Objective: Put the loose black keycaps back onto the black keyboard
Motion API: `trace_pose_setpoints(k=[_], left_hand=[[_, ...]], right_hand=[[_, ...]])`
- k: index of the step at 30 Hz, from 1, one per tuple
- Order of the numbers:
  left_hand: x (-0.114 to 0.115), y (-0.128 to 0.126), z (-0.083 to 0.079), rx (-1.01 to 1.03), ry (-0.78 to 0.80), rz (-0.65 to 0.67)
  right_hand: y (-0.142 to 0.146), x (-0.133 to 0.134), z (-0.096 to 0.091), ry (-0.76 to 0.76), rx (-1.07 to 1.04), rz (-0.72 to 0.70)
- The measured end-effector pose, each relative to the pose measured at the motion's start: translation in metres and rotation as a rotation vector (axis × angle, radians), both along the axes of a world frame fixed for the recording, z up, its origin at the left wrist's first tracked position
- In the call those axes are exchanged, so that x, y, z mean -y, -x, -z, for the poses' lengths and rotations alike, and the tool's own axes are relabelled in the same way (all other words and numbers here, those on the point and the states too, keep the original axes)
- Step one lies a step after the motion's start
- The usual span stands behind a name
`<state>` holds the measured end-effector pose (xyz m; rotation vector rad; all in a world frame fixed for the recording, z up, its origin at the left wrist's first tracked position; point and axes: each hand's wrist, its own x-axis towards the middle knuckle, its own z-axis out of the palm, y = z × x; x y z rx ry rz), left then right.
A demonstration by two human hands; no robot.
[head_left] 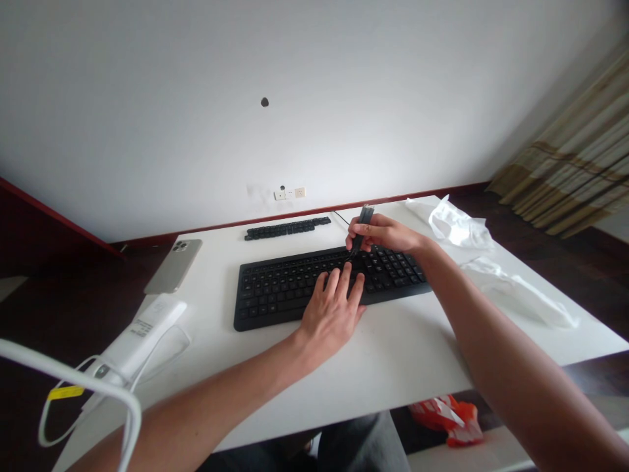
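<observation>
A black full-size keyboard (pixel 278 294) lies on the white table in front of me. My left hand (pixel 334 305) rests on its lower middle part, palm down with the fingers spread. My right hand (pixel 378 234) is closed around a dark, slim tool (pixel 364 219), held upright over the upper right part of the keyboard. The tool's narrow lower end reaches down toward the keys just above my left fingertips; I cannot make out whether it touches them. Behind the keyboard, black keycaps (pixel 287 229) lie in rows.
At the left are a phone (pixel 174 265) lying face down and a white power strip (pixel 142 331) with a looped cable. Crumpled white plastic wrapping (pixel 462 223) lies along the right side. A red bag (pixel 459 419) is below the table's front edge (pixel 304 429).
</observation>
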<state>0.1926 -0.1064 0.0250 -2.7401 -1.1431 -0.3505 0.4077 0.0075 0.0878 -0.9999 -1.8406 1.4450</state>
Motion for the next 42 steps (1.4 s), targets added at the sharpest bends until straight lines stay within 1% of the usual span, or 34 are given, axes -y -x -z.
trace_pose_setpoints(k=[5,9,12,17,20,22,26,29,31,34,37,39,42], left_hand=[[0.000,0.000,0.000,0.009,0.012,0.003],[-0.001,-0.001,0.001,0.008,0.009,0.001],[-0.001,-0.001,0.001,0.005,0.005,-0.001],[0.000,-0.001,0.001,0.012,0.009,-0.005],[0.001,-0.001,0.001,0.005,0.005,-0.008],[0.001,-0.001,0.001,0.005,0.003,-0.007],[0.001,-0.001,0.001,0.009,0.003,-0.007],[0.001,-0.001,0.001,0.006,0.005,-0.004],[0.001,-0.002,0.001,0.005,0.004,-0.005],[0.002,-0.003,0.001,0.001,0.002,-0.008],[0.003,-0.003,0.001,-0.013,-0.002,-0.013],[0.003,-0.003,0.000,-0.022,-0.001,-0.014],[0.002,-0.002,-0.001,-0.024,0.000,-0.012]], right_hand=[[-0.009,-0.006,0.010,0.101,-0.108,-0.001],[-0.012,-0.008,0.014,0.137,-0.140,-0.001],[-0.008,-0.005,0.008,0.069,-0.072,0.017],[0.008,0.006,-0.005,-0.150,0.144,0.018],[0.011,0.008,-0.004,-0.219,0.239,0.046],[0.010,0.006,-0.001,-0.210,0.272,0.013],[0.007,0.003,0.005,-0.138,0.272,-0.064],[0.008,0.004,0.003,-0.102,0.275,-0.109],[0.010,0.006,0.000,-0.111,0.298,-0.133],[0.012,0.010,-0.005,-0.169,0.340,-0.128],[0.011,0.012,-0.006,-0.207,0.362,-0.077],[0.010,0.011,-0.006,-0.185,0.375,-0.073],[0.007,0.010,-0.005,-0.120,0.373,-0.121]])
